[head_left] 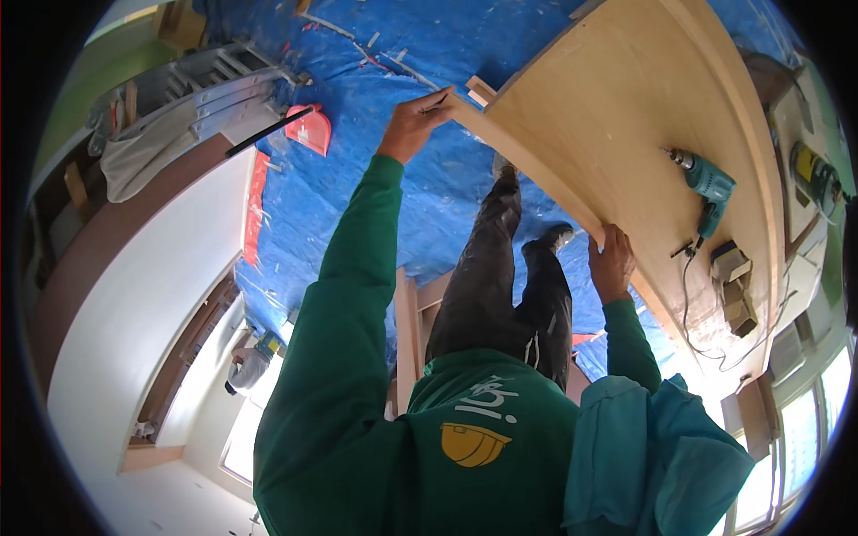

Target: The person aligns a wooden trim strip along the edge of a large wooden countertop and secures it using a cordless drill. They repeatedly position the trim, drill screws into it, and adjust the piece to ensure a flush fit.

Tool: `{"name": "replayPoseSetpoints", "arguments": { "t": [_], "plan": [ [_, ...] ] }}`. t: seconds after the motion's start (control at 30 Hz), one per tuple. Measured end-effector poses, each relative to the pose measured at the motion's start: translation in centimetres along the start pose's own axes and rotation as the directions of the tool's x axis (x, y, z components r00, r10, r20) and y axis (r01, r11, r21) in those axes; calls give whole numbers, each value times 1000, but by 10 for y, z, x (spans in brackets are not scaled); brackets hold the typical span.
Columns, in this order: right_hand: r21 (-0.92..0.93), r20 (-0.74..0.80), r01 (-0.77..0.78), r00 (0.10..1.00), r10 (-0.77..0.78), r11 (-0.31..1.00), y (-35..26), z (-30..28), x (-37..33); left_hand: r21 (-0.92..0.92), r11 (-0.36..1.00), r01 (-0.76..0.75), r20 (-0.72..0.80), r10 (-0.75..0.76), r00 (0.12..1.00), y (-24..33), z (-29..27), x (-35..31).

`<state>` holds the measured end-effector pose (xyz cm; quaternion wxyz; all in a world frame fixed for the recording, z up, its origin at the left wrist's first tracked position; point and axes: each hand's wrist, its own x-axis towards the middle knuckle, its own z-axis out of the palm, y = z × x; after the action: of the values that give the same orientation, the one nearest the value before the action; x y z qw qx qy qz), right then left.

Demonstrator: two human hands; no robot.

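Note:
A long pale wooden strip (536,179) runs along the near edge of a broad plywood panel (617,98). Whether the strip is fixed to the panel, I cannot tell. My left hand (418,123) pinches the strip's far left end between thumb and fingers. Further along the same strip, my right hand (612,262) is closed over its edge, with the fingers partly hidden. On the panel, to the right of my right hand, lies a teal power drill (706,186) with a cord. Beside the drill sits an open small cardboard box (735,288).
Blue tarp (357,205) covers the floor, with scraps scattered on it. A red dustpan (309,132) lies at left, near a folded ladder (206,85) and a long white panel (152,295). Another power tool (813,174) rests at far right. A person (250,364) is at lower left.

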<state>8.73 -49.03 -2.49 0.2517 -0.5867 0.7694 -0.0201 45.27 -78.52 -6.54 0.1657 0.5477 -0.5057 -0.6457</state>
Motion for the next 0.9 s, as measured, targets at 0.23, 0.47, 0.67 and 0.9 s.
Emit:
{"name": "replayPoseSetpoints", "arguments": {
  "t": [0.23,0.47,0.67,0.9],
  "plan": [
    [9,32,-5,999,5,1000,-1,-4,3,-607,776,172,120,-125,985,-24,4,-1],
    [-65,84,12,996,-7,998,1,1,5,-990,138,-1,-4,-18,1000,-87,59,4],
    [-110,167,-45,984,63,993,-13,-1,9,-997,1,-72,-71,104,992,-118,78,29],
    [-210,140,31,990,-2,977,-17,-2,9,-996,52,-77,-66,190,980,-130,78,42]
  ]
}}
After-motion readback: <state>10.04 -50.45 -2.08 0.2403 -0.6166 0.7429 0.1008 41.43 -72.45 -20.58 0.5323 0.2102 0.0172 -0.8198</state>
